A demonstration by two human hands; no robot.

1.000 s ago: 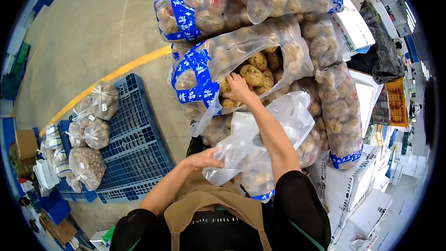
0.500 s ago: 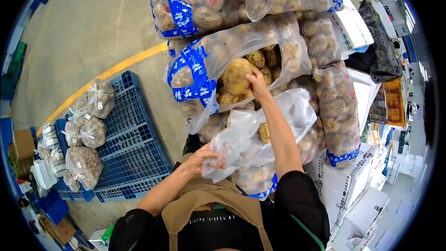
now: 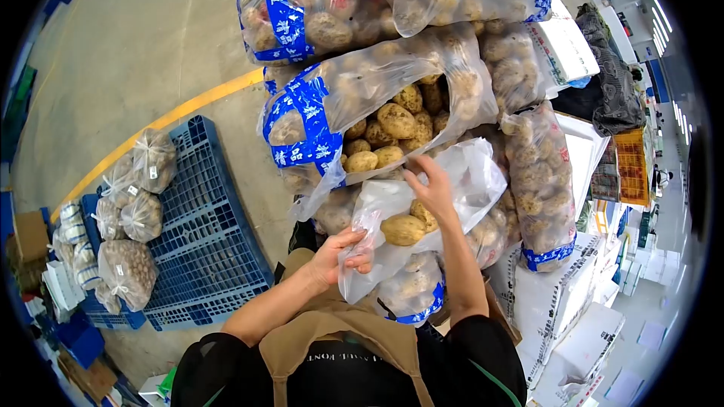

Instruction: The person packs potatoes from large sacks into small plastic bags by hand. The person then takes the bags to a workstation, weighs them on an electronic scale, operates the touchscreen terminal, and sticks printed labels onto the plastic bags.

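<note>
My left hand (image 3: 341,255) pinches the left edge of a clear plastic bag (image 3: 475,169), which lies open across the potato sacks. Two potatoes (image 3: 403,231) show inside this bag. Above its mouth is my right hand (image 3: 430,183), fingers apart and slightly curled, holding nothing visible. Just beyond it, a large clear sack (image 3: 362,75) with blue printed tape has a torn opening, where several loose potatoes (image 3: 396,120) are exposed.
More filled potato sacks (image 3: 539,181) lie behind, beneath and to the right. White boxes (image 3: 554,301) are stacked at the right. On the left, small tied bags (image 3: 128,271) rest on blue pallets (image 3: 200,226). An orange crate (image 3: 632,166) stands far right.
My right hand has brought a potato from the torn sack down to the clear bag and let it go. The view has shifted slightly, and my left hand still grips the bag's edge.
</note>
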